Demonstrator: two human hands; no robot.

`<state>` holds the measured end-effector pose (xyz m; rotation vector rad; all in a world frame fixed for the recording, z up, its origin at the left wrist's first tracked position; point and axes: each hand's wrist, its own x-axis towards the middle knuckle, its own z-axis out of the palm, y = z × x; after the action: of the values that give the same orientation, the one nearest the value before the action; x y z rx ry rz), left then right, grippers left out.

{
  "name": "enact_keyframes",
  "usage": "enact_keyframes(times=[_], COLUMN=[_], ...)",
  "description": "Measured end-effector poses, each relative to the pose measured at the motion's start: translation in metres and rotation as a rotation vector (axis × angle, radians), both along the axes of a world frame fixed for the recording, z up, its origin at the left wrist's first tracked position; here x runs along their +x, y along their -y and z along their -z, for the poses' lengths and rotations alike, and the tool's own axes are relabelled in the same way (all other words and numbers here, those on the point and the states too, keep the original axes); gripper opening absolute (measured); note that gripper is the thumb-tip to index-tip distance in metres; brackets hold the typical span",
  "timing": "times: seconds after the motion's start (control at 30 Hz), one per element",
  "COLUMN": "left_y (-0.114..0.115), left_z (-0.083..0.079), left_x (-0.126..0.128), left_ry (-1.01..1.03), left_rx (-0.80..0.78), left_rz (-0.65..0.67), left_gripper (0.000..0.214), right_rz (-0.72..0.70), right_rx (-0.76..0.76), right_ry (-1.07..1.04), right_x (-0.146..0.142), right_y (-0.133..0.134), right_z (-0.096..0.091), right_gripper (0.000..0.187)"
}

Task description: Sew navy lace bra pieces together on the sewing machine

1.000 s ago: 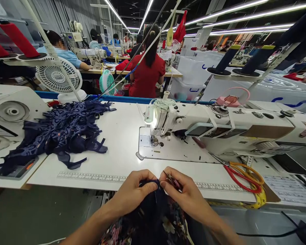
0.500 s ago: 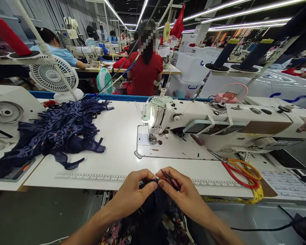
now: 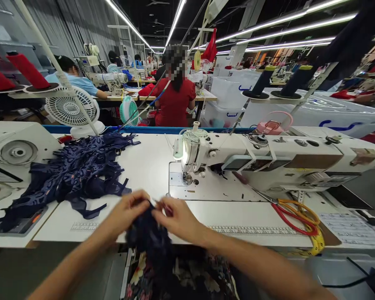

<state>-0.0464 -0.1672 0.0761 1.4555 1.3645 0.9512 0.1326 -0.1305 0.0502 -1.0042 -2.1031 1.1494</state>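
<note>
My left hand pinches the top edge of a navy garment piece, which hangs down over my lap in front of the table edge. Close beside it, my right hand is closed on the same edge, fingertips nearly meeting those of the left. Motion blurs both hands and the cloth. Something small and dark reddish, too smeared to make out, shows within the right hand's fingers. Just beyond my left hand lies a heap of navy patterned garment pieces with straps.
A white sewing machine with its lamp lit stands beyond my right hand. Scissors with red and orange handles and a yellow tape measure lie at the right. Another machine stands left. People sit at work ahead.
Both hands have moved left and slightly up, drawing the navy garment piece with them. The dark pointed snips seen in my right hand are now blurred. The view has tilted up slightly.
</note>
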Motion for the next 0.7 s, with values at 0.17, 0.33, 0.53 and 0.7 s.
enact_keyframes(times=[0.17, 0.33, 0.53, 0.7], left_y=[-0.044, -0.045, -0.082, -0.096], left_z=[-0.039, 0.047, 0.094, 0.094], left_x=[-0.023, 0.019, 0.071, 0.080], left_ry=[-0.841, -0.996, -0.988, -0.964], left_rx=[1.014, 1.069, 1.018, 1.075], left_rz=[-0.155, 0.053, 0.102, 0.164], left_gripper=[0.017, 0.025, 0.022, 0.020], right_rz=[0.136, 0.056, 0.390, 0.341], right_rx=[0.566, 0.755, 0.772, 1.068], right_ry=[-0.174, 0.198, 0.691, 0.569], right_x=[-0.041, 0.055, 0.159, 0.153], right_y=[-0.061, -0.062, -0.064, -0.067], right_z=[-0.013, 0.046, 0.068, 0.053], right_gripper=[0.021, 0.027, 0.029, 0.019])
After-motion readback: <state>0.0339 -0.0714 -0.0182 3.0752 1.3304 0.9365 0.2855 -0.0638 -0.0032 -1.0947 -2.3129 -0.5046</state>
